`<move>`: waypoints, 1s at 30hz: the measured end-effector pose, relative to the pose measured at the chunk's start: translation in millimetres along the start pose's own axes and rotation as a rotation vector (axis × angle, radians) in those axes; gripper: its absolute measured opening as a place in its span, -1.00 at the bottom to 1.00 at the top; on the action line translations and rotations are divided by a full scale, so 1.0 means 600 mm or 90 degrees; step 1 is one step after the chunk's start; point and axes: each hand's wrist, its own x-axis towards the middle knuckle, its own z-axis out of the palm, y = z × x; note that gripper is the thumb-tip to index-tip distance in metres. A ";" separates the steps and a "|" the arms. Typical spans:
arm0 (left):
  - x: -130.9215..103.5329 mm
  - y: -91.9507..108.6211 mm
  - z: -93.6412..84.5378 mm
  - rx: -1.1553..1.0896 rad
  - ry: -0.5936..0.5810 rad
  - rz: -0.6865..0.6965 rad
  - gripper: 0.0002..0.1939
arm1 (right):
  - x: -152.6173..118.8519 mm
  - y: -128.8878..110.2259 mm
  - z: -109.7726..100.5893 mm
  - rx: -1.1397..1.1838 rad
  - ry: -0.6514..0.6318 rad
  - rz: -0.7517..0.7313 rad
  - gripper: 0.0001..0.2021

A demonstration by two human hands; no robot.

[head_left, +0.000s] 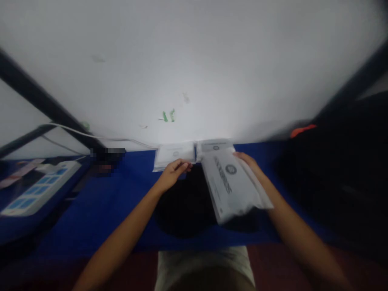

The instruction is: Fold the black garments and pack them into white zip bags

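Observation:
A white printed plastic packet (236,190) with a round dark logo and large lettering is in my right hand (247,159), gripped by its far right edge and tilted over the table. The fingers of that hand are partly hidden behind it. My left hand (178,167) is closed in a pinch just in front of a stack of white packets (175,153); whatever it may hold cannot be made out. Another pile of printed packets (216,146) lies beside that stack, partly covered by the held one. Below my hands lies a black, rounded, soft-looking item (186,208).
A blue cloth (121,194) covers the table, which meets a pale wall (194,72). On the left lies a white power strip (42,188) with blue sockets, and a white cable (121,139) runs along the wall. A large dark mass (339,173) fills the right side.

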 end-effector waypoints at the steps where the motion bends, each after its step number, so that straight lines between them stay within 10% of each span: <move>1: 0.001 0.009 0.003 -0.077 -0.022 -0.024 -0.57 | -0.011 0.003 0.011 -0.023 -0.029 0.028 -0.73; 9: -0.019 0.063 0.061 -0.005 -0.178 -0.022 -0.61 | -0.032 0.045 0.065 -0.152 -0.317 0.144 -0.65; 18: -0.027 0.047 0.076 0.080 -0.100 0.075 -0.67 | -0.032 0.046 0.083 -0.336 -0.226 -0.182 -0.64; 30: -0.019 0.045 0.047 0.146 -0.007 0.080 -0.64 | -0.040 0.044 0.084 -0.295 -0.280 -0.093 -0.61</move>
